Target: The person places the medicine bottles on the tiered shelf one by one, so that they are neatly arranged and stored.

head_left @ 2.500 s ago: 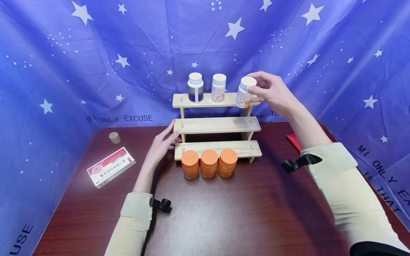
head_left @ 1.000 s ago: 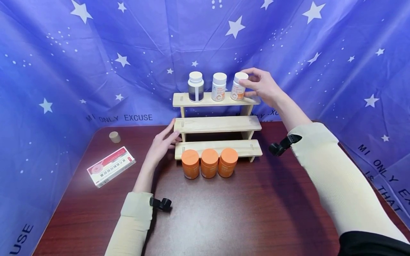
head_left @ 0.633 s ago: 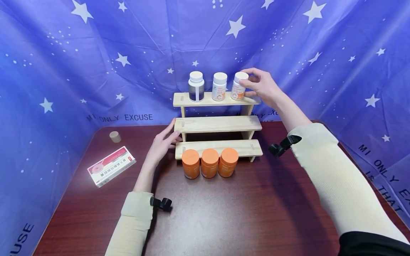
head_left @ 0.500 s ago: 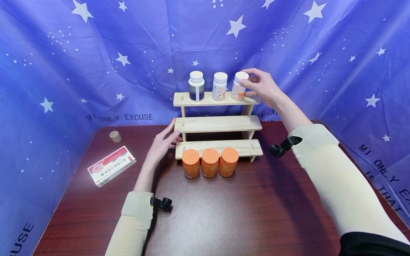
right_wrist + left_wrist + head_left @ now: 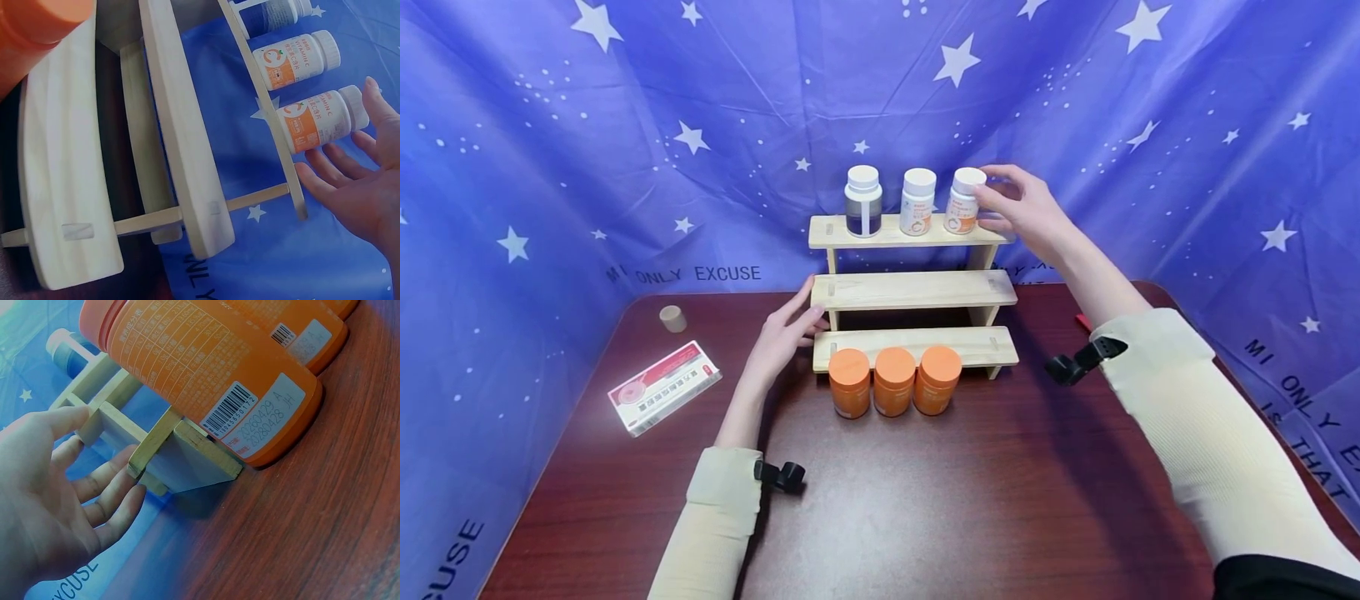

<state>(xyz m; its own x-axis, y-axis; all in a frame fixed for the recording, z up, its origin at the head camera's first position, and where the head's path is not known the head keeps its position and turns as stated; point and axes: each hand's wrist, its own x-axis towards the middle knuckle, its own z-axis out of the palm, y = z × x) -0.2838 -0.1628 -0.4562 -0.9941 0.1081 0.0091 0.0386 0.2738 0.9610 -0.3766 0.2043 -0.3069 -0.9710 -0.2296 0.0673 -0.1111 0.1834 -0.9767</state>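
Observation:
A three-step wooden shelf (image 5: 917, 288) stands on the table. On its top step, two white vitamin C bottles (image 5: 917, 202) (image 5: 315, 120) stand upright to the right of a white-and-dark-blue bottle (image 5: 863, 202). My right hand (image 5: 1026, 208) is just beside the rightmost bottle, thumb and fingers spread apart; the right wrist view shows the thumb clear of its cap. My left hand (image 5: 778, 337) rests its fingertips against the shelf's left end, fingers loosely bent (image 5: 69, 487). Three orange jars (image 5: 894, 382) stand in a row before the lowest step.
A red-and-white medicine box (image 5: 664, 388) lies on the table at left, with a small beige cylinder (image 5: 673, 318) behind it. Something red (image 5: 1083, 322) shows partly beside the right forearm. A blue star-patterned cloth (image 5: 737, 167) hangs behind and at the sides.
The right hand has set the rightmost vitamin C bottle on the top step, then loosened its fingers and drawn slightly right, off it. The left hand has stayed at the shelf's end.

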